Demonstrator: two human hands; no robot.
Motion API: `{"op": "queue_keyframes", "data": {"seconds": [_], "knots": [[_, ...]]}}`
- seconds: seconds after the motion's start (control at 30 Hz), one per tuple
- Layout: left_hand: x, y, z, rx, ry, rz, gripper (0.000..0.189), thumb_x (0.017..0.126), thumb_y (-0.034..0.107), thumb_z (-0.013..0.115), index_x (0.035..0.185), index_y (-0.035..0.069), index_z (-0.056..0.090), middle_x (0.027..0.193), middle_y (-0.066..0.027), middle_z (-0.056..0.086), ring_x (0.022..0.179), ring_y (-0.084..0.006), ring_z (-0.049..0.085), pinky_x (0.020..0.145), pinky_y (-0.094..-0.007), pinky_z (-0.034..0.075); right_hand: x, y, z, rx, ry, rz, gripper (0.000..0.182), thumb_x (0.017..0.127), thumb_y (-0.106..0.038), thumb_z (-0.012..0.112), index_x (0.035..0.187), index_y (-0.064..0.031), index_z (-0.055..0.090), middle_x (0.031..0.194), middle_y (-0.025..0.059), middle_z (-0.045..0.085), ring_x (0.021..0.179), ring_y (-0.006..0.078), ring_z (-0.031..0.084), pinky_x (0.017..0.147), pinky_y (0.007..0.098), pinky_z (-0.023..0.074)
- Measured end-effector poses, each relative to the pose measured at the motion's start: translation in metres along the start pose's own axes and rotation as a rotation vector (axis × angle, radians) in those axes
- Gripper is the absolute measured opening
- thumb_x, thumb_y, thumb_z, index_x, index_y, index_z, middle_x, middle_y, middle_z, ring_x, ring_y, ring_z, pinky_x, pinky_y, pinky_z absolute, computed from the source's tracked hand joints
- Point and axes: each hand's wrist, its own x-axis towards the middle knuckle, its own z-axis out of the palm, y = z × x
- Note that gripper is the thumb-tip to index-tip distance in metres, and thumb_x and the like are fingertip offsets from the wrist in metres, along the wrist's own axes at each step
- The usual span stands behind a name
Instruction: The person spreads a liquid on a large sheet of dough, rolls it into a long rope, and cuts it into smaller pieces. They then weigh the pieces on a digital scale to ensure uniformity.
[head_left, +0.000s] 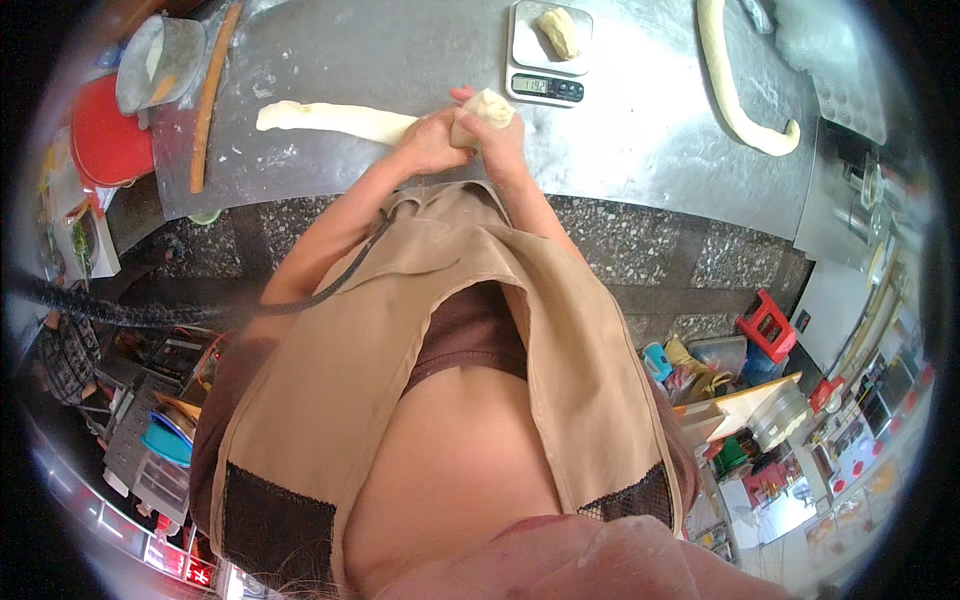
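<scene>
A long roll of pale dough (337, 122) lies on the metal worktop, its right end reaching my left hand (435, 144). My right hand (499, 142) grips a thick dough end (487, 111) that points upward, its thumb across it. Both hands touch at the table's near edge; whether this end joins the long roll is hidden by the fingers. Just beyond my right hand stands a digital kitchen scale (550, 84) with a lump of dough (559, 34) on its plate. Another long, curved dough roll (724, 82) rests on the right part of the worktop.
On the left of the metal worktop (637, 142) lie a wooden rolling pin (215, 97) and a metal container (169, 64), beside a red round stool or lid (109, 131). Clear plastic bags (817, 37) and a tray with round hollows (851, 109) are at the far right.
</scene>
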Motion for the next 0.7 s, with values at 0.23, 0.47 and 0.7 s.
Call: {"op": "queue_keyframes", "data": {"seconds": [0.23,0.47,0.7], "knots": [[0.000,0.018,-0.007,0.022,-0.065,-0.006,0.056,0.064,0.024,0.072,0.116,0.014,0.054,0.108,-0.0143,0.063,0.102,-0.0340,0.059,0.086,-0.0418,0.047,0.003,-0.008,-0.003,0.035,0.226,-0.139,0.027,0.070,-0.009,0.075,0.092,-0.0040,0.061,0.083,0.0022,0.063,0.078,0.0104,0.058,0.072,0.0258,0.0479],[0.014,0.035,0.015,-0.064,0.223,0.335,0.067,0.066,0.024,0.076,0.125,0.013,0.046,0.117,-0.0144,0.058,0.107,-0.0343,0.057,0.089,-0.0421,0.046,0.002,-0.013,-0.012,0.030,0.279,-0.263,0.030,0.070,-0.003,0.073,0.096,-0.0046,0.057,0.090,0.0043,0.062,0.083,0.0116,0.058,0.076,0.0270,0.0477],[0.022,0.058,0.020,-0.015,0.199,0.146,0.059,0.068,0.025,0.075,0.119,0.009,0.049,0.111,-0.0156,0.061,0.104,-0.0353,0.058,0.086,-0.0424,0.047,0.006,-0.022,-0.025,0.280,0.368,-0.241,0.034,0.070,-0.001,0.071,0.097,-0.0061,0.052,0.085,0.0045,0.060,0.077,0.0138,0.059,0.072,0.0284,0.0489]]}}
